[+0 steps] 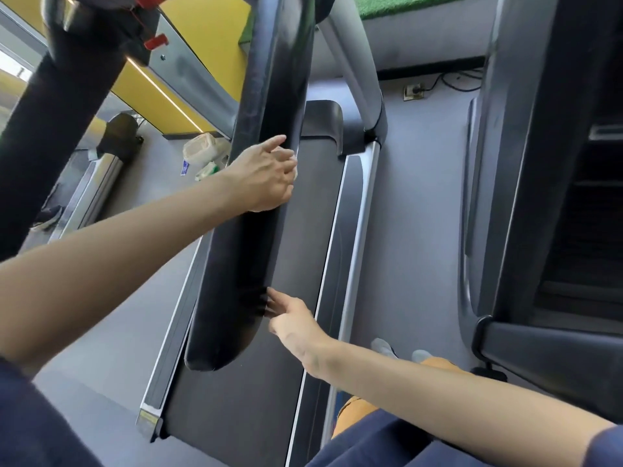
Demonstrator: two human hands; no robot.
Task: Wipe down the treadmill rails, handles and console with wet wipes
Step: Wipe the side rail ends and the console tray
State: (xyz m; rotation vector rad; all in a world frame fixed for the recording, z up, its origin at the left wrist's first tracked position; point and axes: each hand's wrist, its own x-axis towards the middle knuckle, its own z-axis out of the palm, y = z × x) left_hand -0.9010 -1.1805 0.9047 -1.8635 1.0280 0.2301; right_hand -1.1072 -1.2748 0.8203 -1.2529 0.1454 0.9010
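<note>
A long black padded treadmill handrail (pixel 256 230) runs down the middle of the view. My left hand (pixel 266 176) lies across its upper part, fingers curled round a white wet wipe (pixel 292 156) that shows only at the fingertips. My right hand (pixel 290 318) reaches to the rail's lower right edge, fingers straight and touching it, holding nothing. Beneath the rail lies the dark treadmill belt (pixel 303 203) with silver side rails (pixel 357 230). The other black handle (pixel 60 112) crosses the upper left.
A pack of wipes (pixel 202 150) lies on the grey floor left of the treadmill. A second machine (pixel 546 197) stands close on the right. A wall socket with cables (pixel 414 91) sits at the back. My feet (pixel 397 352) stand between the machines.
</note>
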